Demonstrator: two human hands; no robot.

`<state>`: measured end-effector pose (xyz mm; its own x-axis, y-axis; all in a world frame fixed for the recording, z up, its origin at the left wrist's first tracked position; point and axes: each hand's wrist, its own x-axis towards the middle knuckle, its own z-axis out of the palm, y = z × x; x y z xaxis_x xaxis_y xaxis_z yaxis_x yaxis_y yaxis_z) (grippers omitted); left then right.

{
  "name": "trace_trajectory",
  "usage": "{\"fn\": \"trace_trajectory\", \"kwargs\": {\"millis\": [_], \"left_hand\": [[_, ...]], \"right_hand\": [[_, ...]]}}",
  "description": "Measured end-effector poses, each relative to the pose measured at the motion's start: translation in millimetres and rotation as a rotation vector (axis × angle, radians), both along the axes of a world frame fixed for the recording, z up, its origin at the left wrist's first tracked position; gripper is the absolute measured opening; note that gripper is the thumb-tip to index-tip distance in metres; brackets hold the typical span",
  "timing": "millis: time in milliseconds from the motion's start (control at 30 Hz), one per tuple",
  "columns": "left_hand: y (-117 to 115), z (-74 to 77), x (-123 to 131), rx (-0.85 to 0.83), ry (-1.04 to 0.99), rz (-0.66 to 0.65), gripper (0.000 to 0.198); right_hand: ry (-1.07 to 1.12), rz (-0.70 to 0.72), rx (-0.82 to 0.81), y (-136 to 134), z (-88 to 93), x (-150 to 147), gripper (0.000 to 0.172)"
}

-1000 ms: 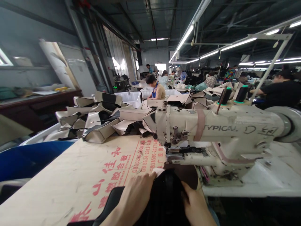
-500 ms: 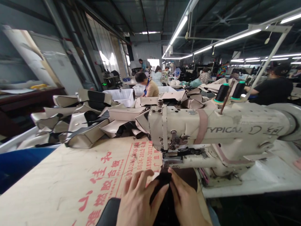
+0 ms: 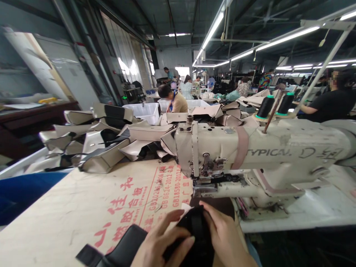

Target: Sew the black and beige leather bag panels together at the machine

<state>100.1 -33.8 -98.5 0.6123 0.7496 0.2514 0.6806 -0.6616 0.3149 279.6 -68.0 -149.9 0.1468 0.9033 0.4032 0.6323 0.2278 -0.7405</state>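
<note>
My left hand [image 3: 162, 243] grips the left side of a black leather-like piece [image 3: 198, 230], thumb and fingers bent round its edge. On the opposite side, my right hand [image 3: 226, 235] is closed on the same piece, its index finger along the upper edge. A pale edge shows near my left fingertips. More black material with a flat strap-like end [image 3: 125, 244] extends to the left over the board; whether it is one piece with the held part is hidden. Just beyond my hands stands a sewing machine [image 3: 211, 144], its needle area apart from the piece.
A plywood board [image 3: 111, 196] with red lettering forms the work surface. Behind it are piled beige and black sewn pieces [image 3: 105, 152]. Two black thread spools [image 3: 265, 106] stand behind the machine. A blue item [image 3: 27, 193] lies left. Co-workers [image 3: 178, 100] sit farther back.
Both hands have drawn the black piece back from the machine toward me and tilted it open. More of the black material now shows at the left.
</note>
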Motion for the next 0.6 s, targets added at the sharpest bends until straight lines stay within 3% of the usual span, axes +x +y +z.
{"fn": "trace_trajectory", "kwargs": {"millis": [100, 233, 400, 600], "left_hand": [[16, 4.6, 0, -0.101, -0.057, 0.07, 0.026], [33, 5.5, 11, -0.231, -0.019, -0.08, 0.029], [38, 7.6, 15, -0.27, -0.049, -0.228, 0.03], [43, 14.6, 11, -0.325, -0.023, -0.311, 0.025]], "right_hand": [[0.001, 0.034, 0.01, 0, -3.0, 4, 0.031], [-0.03, 0.14, 0.029, 1, -6.3, 14, 0.031], [-0.095, 0.287, 0.053, 6, 2.3, 24, 0.029], [-0.185, 0.404, 0.067, 13, -0.2, 28, 0.022]]}}
